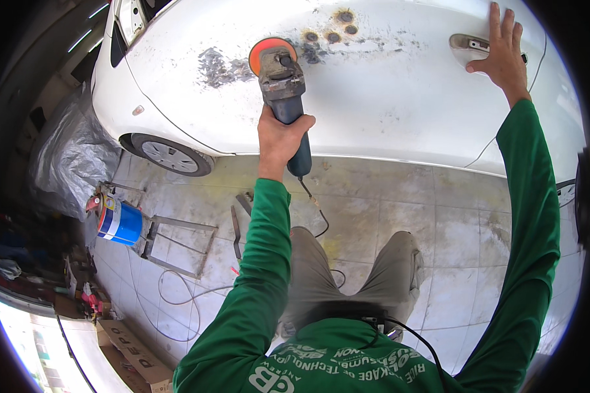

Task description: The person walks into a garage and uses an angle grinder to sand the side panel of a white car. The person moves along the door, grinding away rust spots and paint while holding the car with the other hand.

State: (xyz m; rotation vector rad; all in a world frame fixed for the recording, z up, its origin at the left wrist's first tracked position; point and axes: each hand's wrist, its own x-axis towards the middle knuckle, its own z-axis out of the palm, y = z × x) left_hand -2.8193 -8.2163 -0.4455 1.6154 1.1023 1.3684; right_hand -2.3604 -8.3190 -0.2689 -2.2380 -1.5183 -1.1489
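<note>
My left hand grips the dark body of an angle grinder, whose orange disc is at the white car door, beside a scuffed grey patch. Above and right of the disc are rusty spots and dark scrapes. My right hand rests with fingers spread on the door beside its handle. The grinder's cord hangs down past my knees; whether the disc is spinning I cannot tell.
The car's wheel is at left. A blue-and-white drum stands by a metal frame on the tiled floor. Clear plastic sheeting, hoses, metal bars and cardboard boxes lie around my left side.
</note>
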